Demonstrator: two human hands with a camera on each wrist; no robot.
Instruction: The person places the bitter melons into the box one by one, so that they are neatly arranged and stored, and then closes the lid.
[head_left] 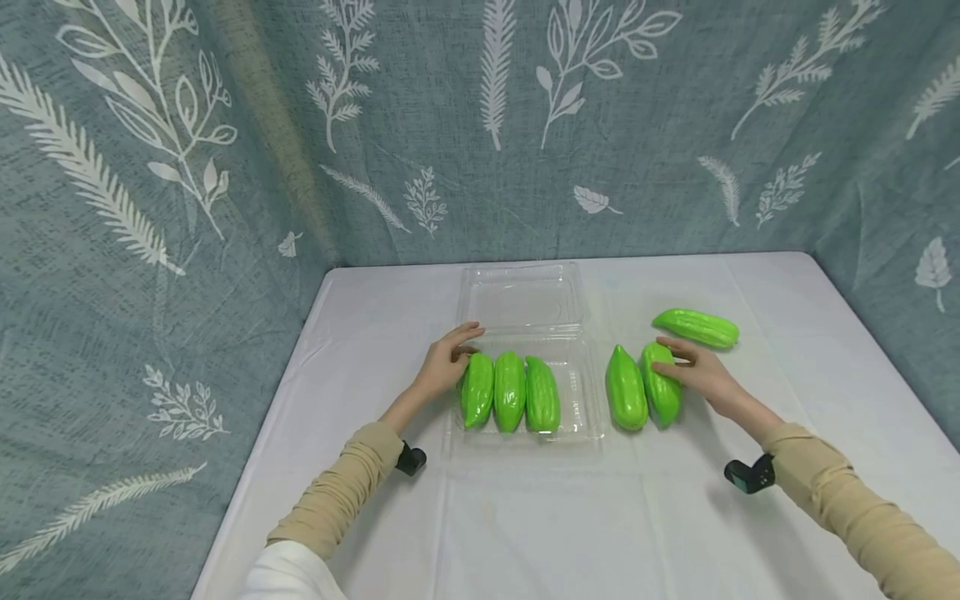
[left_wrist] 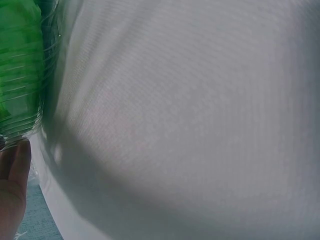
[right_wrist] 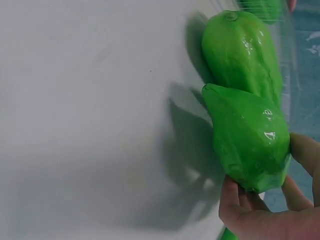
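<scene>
Three glossy green plastic gourds (head_left: 510, 402) fill the clear plastic clamshell tray (head_left: 581, 396).
My right hand (head_left: 701, 372) clasps a fourth gourd (head_left: 662, 385); my left hand (head_left: 448, 361), fingers straight, touches the tray.

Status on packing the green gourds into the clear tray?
Three green plastic gourds already lie in the clear plastic clamshell tray. The right hand grips a fourth gourd beside it; the left hand steadies the tray. Two more wait outside; the lid is open.

My right hand (head_left: 701, 372) grips a glossy green ridged gourd (head_left: 662, 383) lying flat, touching a second gourd (head_left: 626, 389) on its left. My left hand (head_left: 448, 360) rests against the clear plastic tray (head_left: 581, 400), beside the leftmost gourd (head_left: 477, 389) of three inside.
</scene>
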